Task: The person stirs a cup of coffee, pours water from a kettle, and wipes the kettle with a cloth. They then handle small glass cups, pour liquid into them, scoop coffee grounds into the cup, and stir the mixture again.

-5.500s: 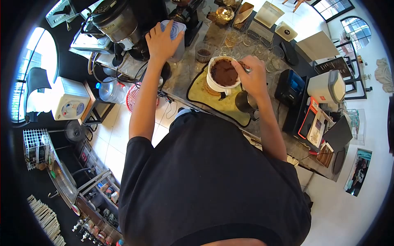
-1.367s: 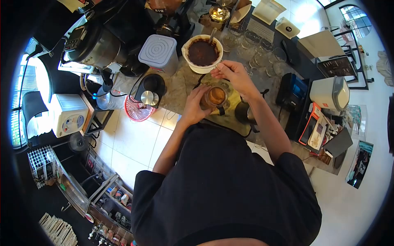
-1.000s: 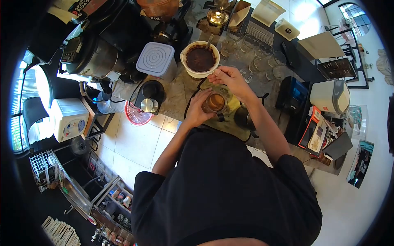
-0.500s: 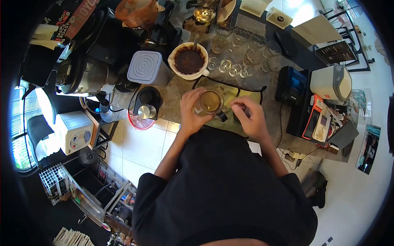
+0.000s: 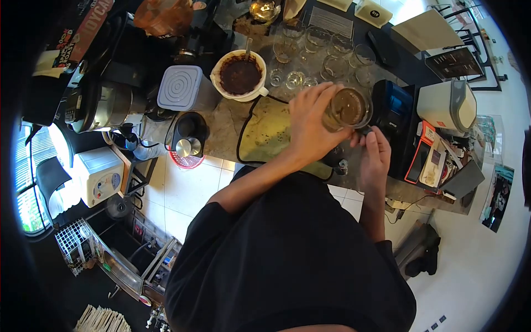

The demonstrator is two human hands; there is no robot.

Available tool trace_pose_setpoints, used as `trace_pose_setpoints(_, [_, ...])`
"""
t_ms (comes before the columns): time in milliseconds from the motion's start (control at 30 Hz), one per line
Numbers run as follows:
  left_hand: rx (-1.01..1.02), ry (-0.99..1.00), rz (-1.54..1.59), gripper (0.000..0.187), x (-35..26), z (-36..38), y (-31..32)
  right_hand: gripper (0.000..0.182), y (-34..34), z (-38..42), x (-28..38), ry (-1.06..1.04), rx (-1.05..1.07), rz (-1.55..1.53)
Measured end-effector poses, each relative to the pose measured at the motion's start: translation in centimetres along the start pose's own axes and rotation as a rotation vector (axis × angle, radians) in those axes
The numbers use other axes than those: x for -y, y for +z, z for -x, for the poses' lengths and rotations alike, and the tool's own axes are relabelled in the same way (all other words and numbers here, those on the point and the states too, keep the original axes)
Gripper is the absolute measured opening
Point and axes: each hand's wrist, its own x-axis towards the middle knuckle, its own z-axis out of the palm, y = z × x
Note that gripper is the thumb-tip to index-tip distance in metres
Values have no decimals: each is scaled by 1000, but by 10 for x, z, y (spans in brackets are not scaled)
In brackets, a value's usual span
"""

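My left hand (image 5: 314,119) is wrapped around the side of a glass coffee server (image 5: 349,107), which holds brown liquid and has a dark handle. The server is over the right part of the counter, seen from above. My right hand (image 5: 376,155) is closed at the handle, fingers pinched together below the rim. Left of the server, an olive mat (image 5: 265,130) with black edging lies on the counter, dotted with dark specks. Near the mat's right end, a small clear glass object (image 5: 343,166) is partly in view.
A white cup-like dripper (image 5: 261,93) with wet coffee grounds and a spoon stands behind the mat. Several clear glasses (image 5: 334,66) are grouped behind the server. A lidded container (image 5: 180,88) and a black scale-like device (image 5: 189,135) are left; a black printer (image 5: 394,110) is close right.
Both hands and the glass server have moved right, off the olive mat. My right hand has come in to the server's handle. The camera view has shifted slightly.
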Motion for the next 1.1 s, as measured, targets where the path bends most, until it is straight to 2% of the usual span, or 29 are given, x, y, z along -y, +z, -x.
trace_pose_setpoints(167, [192,-6,38,82,7,1,10,27,-39,-14,-10,23,-87,-77])
trace_pose_setpoints(267, [328,-44,68,82,19,13,10,28,-50,-23,-7,70,-76,50])
trace_pose_setpoints(333, [415,-30,-95,81,23,17,11,29,-57,-31,-9,126,-61,169])
trace_pose_setpoints(433, [478,1,-170,81,27,18,14,30,-73,-45,-14,163,27,349])
trace_pose_setpoints(567, [518,4,-169,78,27,14,14,31,-72,-60,-15,200,85,430])
trace_pose_setpoints(667, [483,48,-202,68,23,10,8,33,-68,-70,-18,248,92,505])
trace_pose_setpoints(733, [352,25,-7,44,22,6,3,34,-63,-77,-16,274,102,609])
trace_pose_setpoints(767, [351,22,-4,44,25,7,2,34,-63,-79,-18,277,104,612])
trace_pose_setpoints(833, [185,-33,112,17,35,12,-1,35,-64,-83,-22,334,96,605])
trace_pose_setpoints(867, [184,-37,114,17,41,15,-3,35,-63,-85,-23,337,98,607])
trace_pose_setpoints(933, [32,-102,161,13,54,21,-9,36,-62,-90,-23,318,119,675])
trace_pose_setpoints(1000, [13,-152,183,13,71,33,-11,36,-61,-93,-23,326,139,683])
trace_pose_setpoints(1067, [-9,-326,162,13,87,45,-11,36,-61,-97,-25,331,160,691])
trace_pose_setpoints(1100, [-13,-329,160,13,95,51,-9,36,-61,-98,-26,324,167,688])
